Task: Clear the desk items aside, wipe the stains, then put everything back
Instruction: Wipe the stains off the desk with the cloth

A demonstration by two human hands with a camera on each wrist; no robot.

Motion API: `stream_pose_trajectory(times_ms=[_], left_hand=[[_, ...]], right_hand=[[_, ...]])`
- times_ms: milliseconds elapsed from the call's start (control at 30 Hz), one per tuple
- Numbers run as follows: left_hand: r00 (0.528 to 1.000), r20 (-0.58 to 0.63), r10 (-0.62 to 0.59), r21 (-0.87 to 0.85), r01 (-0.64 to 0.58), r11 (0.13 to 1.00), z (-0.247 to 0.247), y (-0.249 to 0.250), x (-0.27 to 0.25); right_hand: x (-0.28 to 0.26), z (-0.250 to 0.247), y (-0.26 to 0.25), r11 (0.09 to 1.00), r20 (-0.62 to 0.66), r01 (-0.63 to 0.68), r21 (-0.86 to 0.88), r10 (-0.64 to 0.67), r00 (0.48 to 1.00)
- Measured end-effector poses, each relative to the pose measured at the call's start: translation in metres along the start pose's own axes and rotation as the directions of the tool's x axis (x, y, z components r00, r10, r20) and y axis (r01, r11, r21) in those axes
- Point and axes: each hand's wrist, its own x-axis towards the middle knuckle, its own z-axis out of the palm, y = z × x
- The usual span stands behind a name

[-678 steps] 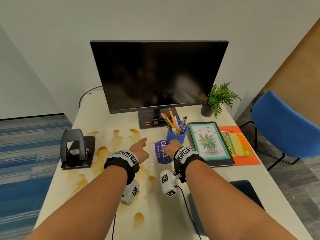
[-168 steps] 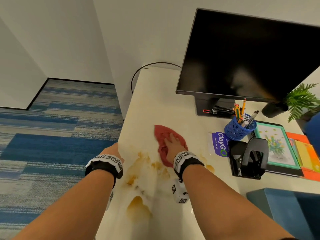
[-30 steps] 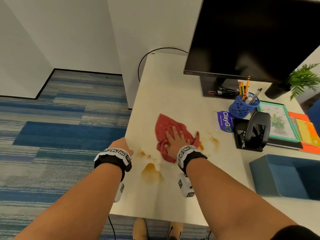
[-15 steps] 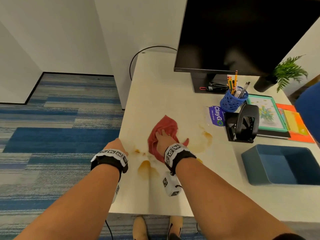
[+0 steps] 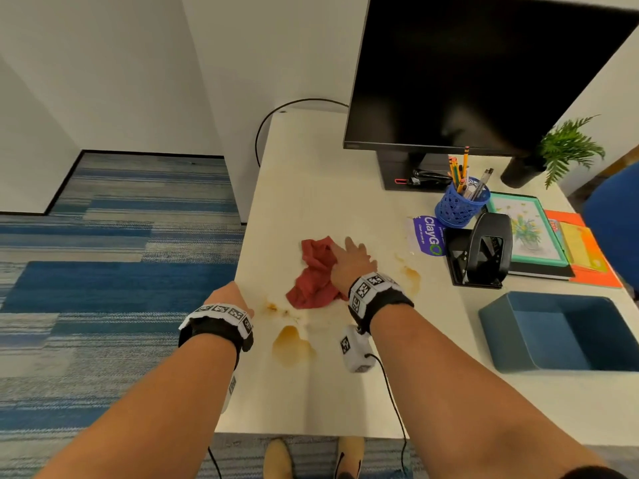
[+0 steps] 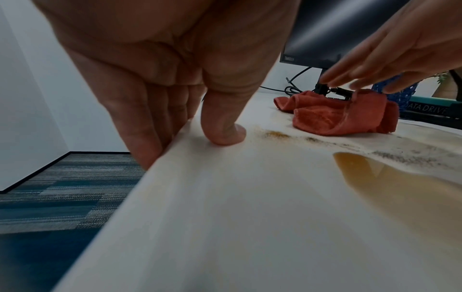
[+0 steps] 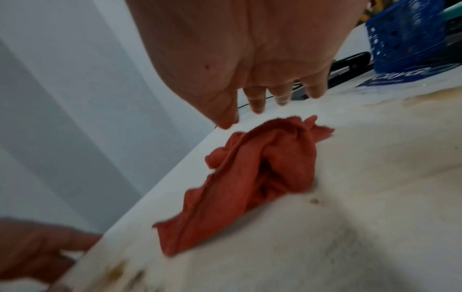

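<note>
Office corner, white walls, blue striped carpet; pale cream surface (image 5: 332, 188) is carrying the work. Clearing step is looking done: the black two-hole punch (image 5: 484, 250), blue mesh pencil cup (image 5: 460, 207), purple-and-white ClayGo card (image 5: 427, 235), teal-framed flower picture (image 5: 529, 233) and orange folder (image 5: 587, 250) are all sitting grouped at the right side, below the black monitor (image 5: 484, 70). An empty blue tray (image 5: 560, 333) is lying near the front right edge.

Wiping is partly done. The crumpled red terry cloth (image 5: 316, 274) is lying mid-surface. Right hand (image 5: 352, 264) is hovering just above it, grip spread, fingers (image 7: 257, 100) straight and apart; the wrist views show a gap to the cloth, so it is holding nothing. Left hand (image 5: 228, 299) is bracing on the left edge, thumb (image 6: 222, 126) pressing on top, fingers wrapping over the rim.

Remaining: a wet amber puddle (image 5: 292, 345) near the front, brown specks (image 5: 276, 309) beside the cloth, a faint stain (image 5: 411, 276) to the right. Judgement: roughly midway; returning items is not yet started.
</note>
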Motion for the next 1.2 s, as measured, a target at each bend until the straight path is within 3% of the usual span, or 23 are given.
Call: stream_pose_trajectory(times_ms=[67, 200, 367, 567, 733, 933, 1033, 1133, 1200], left_hand=[[1.0, 0.0, -0.004, -0.012, 0.004, 1.0, 0.001, -0.001, 0.0], [1.0, -0.012, -0.009, -0.032, 0.008, 0.999, 0.002, -0.001, 0.002], [1.0, -0.007, -0.028, -0.038, 0.028, 0.999, 0.003, 0.0, 0.004], [0.999, -0.014, -0.029, -0.011, 0.029, 1.0, 0.003, 0.002, 0.006], [0.999, 0.003, -0.038, 0.016, 0.037, 0.999, 0.002, 0.004, 0.006], [1.0, -0.008, -0.025, 0.018, 0.025, 1.0, 0.0, 0.004, -0.001], [1.0, -0.023, -0.016, -0.009, 0.016, 1.0, 0.001, 0.0, -0.005], [1.0, -0.017, -0.007, -0.044, 0.006, 0.999, 0.002, -0.002, -0.011], [1.0, -0.014, 0.007, -0.035, -0.007, 0.999, 0.002, -0.004, -0.014]], right_hand=[[-0.001, 0.015, -0.006, 0.991, 0.019, 0.12, -0.058, -0.119, 0.993], [0.006, 0.037, -0.018, 0.959, 0.136, 0.174, -0.226, -0.146, 0.98], [0.023, 0.041, -0.008, 0.927, 0.126, 0.272, -0.259, -0.247, 0.961], [0.031, 0.027, 0.049, 0.992, 0.014, -0.056, -0.115, 0.058, 0.998], [0.009, 0.022, 0.102, 0.958, -0.036, -0.284, -0.042, 0.283, 0.959], [-0.02, 0.033, 0.099, 0.897, -0.026, -0.439, 0.052, 0.441, 0.897], [-0.03, 0.039, 0.074, 0.939, -0.021, -0.343, 0.02, 0.343, 0.939], [-0.039, 0.05, 0.038, 0.991, -0.009, -0.128, -0.047, 0.127, 0.992], [-0.047, 0.054, 0.014, 0.996, 0.04, 0.034, -0.08, -0.031, 0.999]])
